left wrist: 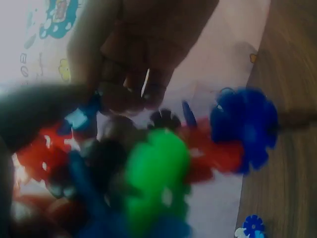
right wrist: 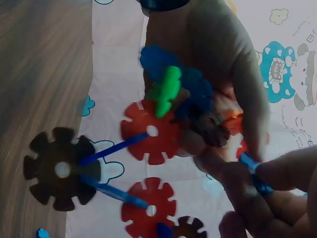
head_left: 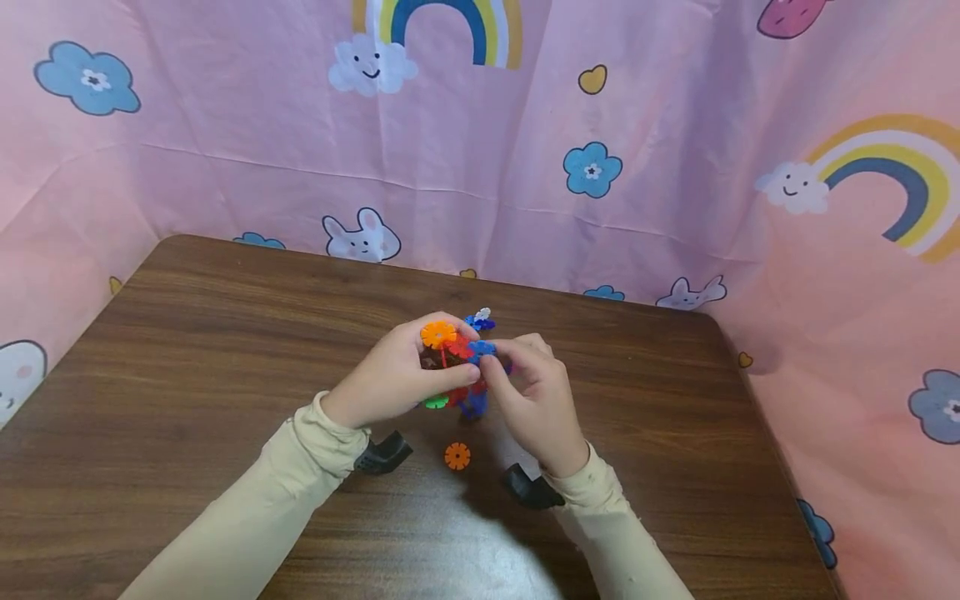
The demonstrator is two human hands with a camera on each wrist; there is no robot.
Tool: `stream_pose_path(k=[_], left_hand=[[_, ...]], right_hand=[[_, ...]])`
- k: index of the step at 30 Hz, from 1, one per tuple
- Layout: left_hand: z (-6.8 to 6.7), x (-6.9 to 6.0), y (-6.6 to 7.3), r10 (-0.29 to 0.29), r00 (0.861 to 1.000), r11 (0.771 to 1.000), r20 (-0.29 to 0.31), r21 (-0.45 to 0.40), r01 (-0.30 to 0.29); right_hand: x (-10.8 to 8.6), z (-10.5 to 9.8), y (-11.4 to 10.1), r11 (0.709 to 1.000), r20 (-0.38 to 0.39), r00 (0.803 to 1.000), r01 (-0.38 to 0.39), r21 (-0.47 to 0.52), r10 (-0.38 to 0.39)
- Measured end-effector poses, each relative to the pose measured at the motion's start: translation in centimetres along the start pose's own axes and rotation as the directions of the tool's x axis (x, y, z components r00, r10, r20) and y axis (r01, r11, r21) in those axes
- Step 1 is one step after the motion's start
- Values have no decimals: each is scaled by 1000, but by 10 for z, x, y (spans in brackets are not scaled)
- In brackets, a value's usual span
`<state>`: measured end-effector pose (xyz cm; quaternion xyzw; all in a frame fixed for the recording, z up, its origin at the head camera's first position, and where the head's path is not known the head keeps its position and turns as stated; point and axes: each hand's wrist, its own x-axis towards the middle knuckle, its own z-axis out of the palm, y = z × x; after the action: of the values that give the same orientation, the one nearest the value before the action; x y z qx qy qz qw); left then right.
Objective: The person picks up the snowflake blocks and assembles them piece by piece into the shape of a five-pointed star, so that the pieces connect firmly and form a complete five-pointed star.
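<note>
My left hand (head_left: 393,371) grips a joined cluster of notched plastic snowflake discs. It includes an orange disc (head_left: 438,334), a green disc (left wrist: 157,173), a large blue disc (left wrist: 245,131), a red disc (right wrist: 149,130) and a dark disc (right wrist: 62,148). From the other side, my right hand (head_left: 542,400) pinches a small blue disc (head_left: 481,350) between thumb and index finger, against the cluster's right edge. In the right wrist view that blue disc (right wrist: 255,173) appears edge-on. Fingers hide part of the cluster's middle, and the left wrist view is blurred.
Below the hands, a loose orange disc (head_left: 457,456) lies on the brown wooden table (head_left: 225,350). Beyond them sits a small group of blue and white discs (head_left: 480,320). Black wrist mounts (head_left: 384,453) stick out from both sleeves. A pink patterned cloth (head_left: 480,167) hangs behind the table.
</note>
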<state>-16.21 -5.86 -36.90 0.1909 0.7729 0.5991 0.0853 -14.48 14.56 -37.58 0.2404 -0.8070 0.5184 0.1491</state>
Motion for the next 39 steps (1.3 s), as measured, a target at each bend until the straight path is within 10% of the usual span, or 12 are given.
stream_pose_path(k=[7, 14, 25, 32, 39], left_hand=[[-16, 2, -6, -137, 990, 989, -28, 50, 138], [-32, 3, -11, -179, 984, 984, -16, -13, 179], [-40, 3, -15, -224, 974, 971, -41, -101, 219], [-39, 3, -14, -232, 973, 969, 10, -80, 232], [-34, 5, -12, -224, 974, 969, 28, -98, 226]], right_hand=[[8, 6, 1, 1000, 113, 994, 1, 10, -3], [29, -3, 18, 980, 2, 987, -160, 122, 161], [53, 8, 127, 913, 200, 923, -255, -320, 328], [69, 21, 146, 894, 351, 899, -90, -438, 263], [64, 20, 138, 870, 239, 929, -142, -472, 281]])
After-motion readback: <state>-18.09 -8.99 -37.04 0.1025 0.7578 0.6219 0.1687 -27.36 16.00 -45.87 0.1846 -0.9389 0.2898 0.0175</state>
